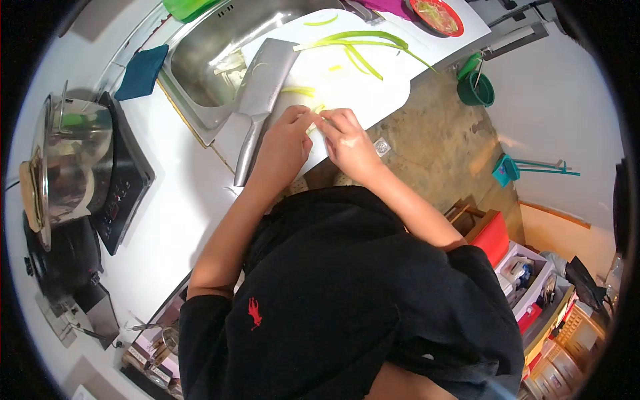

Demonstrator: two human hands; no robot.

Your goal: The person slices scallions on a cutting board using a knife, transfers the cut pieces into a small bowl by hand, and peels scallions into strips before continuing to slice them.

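My left hand (288, 143) and my right hand (350, 141) meet at the near edge of a white cutting board (387, 95). Their fingertips pinch a short pale-green scallion piece (319, 109) between them, mostly covered by the fingers. Left of my left hand lies a cleaver (270, 77), its broad blade on the board and its metal handle pointing toward me. Long green scallion stalks (363, 35) lie across the far part of the board. A few cut scallion pieces (298, 91) rest beside the blade.
A steel sink (207, 53) sits behind the cleaver, with a dark teal cloth (142, 72) at its left. A large steel pot (79, 157) stands on a black cooktop at far left. A red bowl (437, 16) of shredded food stands at back right. A green bucket (475, 90) is on the floor.
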